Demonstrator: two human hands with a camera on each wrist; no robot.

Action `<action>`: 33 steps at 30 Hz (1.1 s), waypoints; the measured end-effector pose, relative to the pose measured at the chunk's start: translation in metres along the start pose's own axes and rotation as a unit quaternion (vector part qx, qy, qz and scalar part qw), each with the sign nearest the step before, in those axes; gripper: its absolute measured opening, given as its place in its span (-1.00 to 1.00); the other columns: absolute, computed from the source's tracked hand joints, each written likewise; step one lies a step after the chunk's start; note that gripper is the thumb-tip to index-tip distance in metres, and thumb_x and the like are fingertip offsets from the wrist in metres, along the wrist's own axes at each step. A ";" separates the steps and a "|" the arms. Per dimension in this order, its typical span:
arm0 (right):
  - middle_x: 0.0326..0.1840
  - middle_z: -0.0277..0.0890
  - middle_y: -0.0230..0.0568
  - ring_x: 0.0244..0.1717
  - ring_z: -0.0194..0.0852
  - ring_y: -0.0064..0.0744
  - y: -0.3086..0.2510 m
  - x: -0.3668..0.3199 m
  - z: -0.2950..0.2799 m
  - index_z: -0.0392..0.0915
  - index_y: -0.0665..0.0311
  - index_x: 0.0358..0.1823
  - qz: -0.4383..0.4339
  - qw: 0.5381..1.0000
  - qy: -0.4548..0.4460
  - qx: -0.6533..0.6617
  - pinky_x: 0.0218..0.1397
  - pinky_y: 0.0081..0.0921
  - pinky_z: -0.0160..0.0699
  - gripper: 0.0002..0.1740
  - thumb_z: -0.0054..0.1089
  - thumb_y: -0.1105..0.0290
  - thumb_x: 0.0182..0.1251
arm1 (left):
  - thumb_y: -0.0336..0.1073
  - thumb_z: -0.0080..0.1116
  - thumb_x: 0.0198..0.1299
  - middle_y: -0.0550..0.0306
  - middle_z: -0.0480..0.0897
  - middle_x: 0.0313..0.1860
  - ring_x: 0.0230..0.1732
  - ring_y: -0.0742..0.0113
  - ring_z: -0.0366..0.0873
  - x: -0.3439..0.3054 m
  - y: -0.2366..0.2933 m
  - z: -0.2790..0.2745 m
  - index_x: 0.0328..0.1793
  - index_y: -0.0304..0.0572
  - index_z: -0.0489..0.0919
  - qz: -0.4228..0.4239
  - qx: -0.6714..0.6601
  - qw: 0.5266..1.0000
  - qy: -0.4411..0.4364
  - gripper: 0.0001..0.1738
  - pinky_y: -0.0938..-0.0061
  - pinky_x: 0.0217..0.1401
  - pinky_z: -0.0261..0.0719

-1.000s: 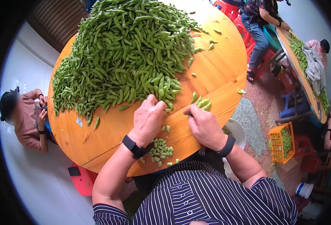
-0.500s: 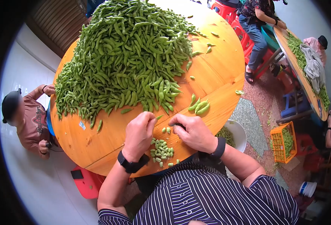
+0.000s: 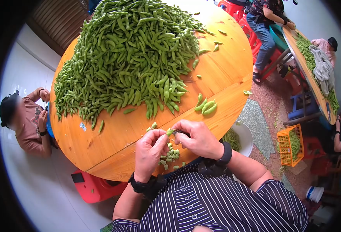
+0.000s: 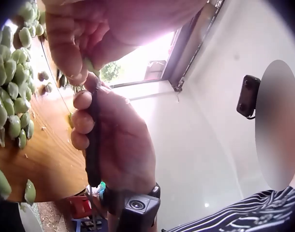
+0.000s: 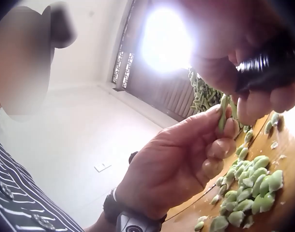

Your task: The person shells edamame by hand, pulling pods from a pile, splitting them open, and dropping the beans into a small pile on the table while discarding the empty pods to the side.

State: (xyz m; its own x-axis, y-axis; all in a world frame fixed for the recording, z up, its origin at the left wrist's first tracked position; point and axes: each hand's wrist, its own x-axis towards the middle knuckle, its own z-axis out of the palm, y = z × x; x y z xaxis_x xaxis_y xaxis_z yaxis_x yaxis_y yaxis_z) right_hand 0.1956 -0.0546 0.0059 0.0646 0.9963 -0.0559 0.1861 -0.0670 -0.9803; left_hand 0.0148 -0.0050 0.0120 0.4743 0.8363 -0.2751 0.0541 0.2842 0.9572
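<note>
In front of the striped shirt, my two hands meet over the near edge of the round table. My left hand (image 3: 149,154) pinches a green soybean pod (image 5: 223,113) between thumb and forefinger. My right hand (image 3: 201,140) grips a slim tool with a black handle (image 4: 92,145), its fingers curled round it. The tool's working end is hidden at the pod. Right below the hands lies a small heap of shelled green beans (image 5: 251,183). Beyond my right hand are a few loose pods (image 3: 208,107).
A large mound of pods (image 3: 128,58) covers much of the wooden table (image 3: 228,73). To the right, a white bucket (image 3: 248,141) and a yellow crate (image 3: 290,146) stand on the floor. People sit at left and at another table (image 3: 309,73), also with pods. A red stool (image 3: 89,189) stands lower left.
My left hand has drawn back from the mound's edge toward me, bringing a pod. My right hand has moved left from the loose pods, and both hands now meet at the pod.
</note>
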 end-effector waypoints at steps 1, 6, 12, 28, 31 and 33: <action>-0.41 0.60 0.10 -0.40 0.65 -0.16 0.000 -0.001 0.000 0.57 0.48 -0.13 0.000 1.000 0.000 -0.004 -0.28 -0.30 0.57 -0.74 0.07 0.45 0.25 | -0.39 0.17 0.39 0.27 0.62 -0.31 -0.43 0.61 0.54 -0.001 -0.001 0.000 -0.05 -0.33 0.60 0.006 0.007 1.000 0.003 -0.86 0.71 -0.43 0.52; -0.41 0.61 0.03 -0.40 0.66 -0.19 0.004 -0.002 0.001 0.57 0.43 -0.12 -0.028 0.999 0.012 -0.043 -0.30 -0.32 0.58 -0.76 0.10 0.43 0.28 | -0.41 0.15 0.39 0.26 0.61 -0.37 -0.46 0.58 0.54 -0.004 -0.003 0.006 -0.07 -0.34 0.59 0.040 0.069 0.997 0.022 -0.88 0.67 -0.42 0.50; -0.41 0.55 0.15 -0.32 0.61 0.20 0.015 -0.003 0.013 0.48 0.37 -0.21 -0.106 0.983 0.067 -0.134 -0.27 -0.05 0.57 -0.86 0.05 0.45 0.27 | -0.56 0.16 0.23 0.10 0.55 -0.45 -0.47 0.40 0.48 -0.002 -0.026 0.010 -0.23 -0.36 0.58 0.214 0.286 0.929 0.095 -0.98 0.47 -0.40 0.42; -0.48 0.53 0.13 -0.37 0.58 0.18 0.012 0.007 0.010 0.51 0.35 -0.31 -0.139 0.990 0.028 0.001 -0.26 -0.08 0.52 -0.92 0.08 0.51 0.18 | -0.34 0.08 0.45 0.28 0.50 -0.47 -0.54 0.61 0.39 0.007 -0.018 -0.008 -0.15 -0.30 0.52 0.065 0.022 0.998 -0.009 -0.85 0.71 -0.50 0.34; -0.44 0.54 0.08 -0.35 0.62 0.07 0.012 0.008 0.002 0.51 0.35 -0.23 -0.151 0.988 -0.023 0.018 -0.28 -0.23 0.55 -0.88 0.08 0.51 0.21 | -0.32 0.09 0.44 0.19 0.57 -0.42 -0.52 0.50 0.50 0.007 -0.012 -0.016 -0.09 -0.31 0.52 -0.097 -0.157 0.979 -0.085 -0.83 0.65 -0.51 0.47; -0.42 0.56 0.03 -0.36 0.63 -0.06 0.013 0.008 -0.004 0.55 0.34 -0.21 -0.152 0.988 -0.034 0.006 -0.27 -0.27 0.56 -0.85 0.05 0.52 0.21 | -0.34 0.07 0.45 0.21 0.56 -0.41 -0.52 0.49 0.49 0.008 -0.004 -0.014 -0.04 -0.33 0.52 -0.148 -0.187 0.964 -0.115 -0.84 0.60 -0.51 0.47</action>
State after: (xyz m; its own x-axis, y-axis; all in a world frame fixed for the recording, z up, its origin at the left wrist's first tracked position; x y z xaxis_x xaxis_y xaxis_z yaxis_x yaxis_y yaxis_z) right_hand 0.2029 -0.0480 -0.0066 -0.0578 0.9717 0.2292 0.1761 0.2359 -0.9557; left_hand 0.0059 0.0075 0.0050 0.6712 0.5784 -0.4636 -0.0836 0.6805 0.7279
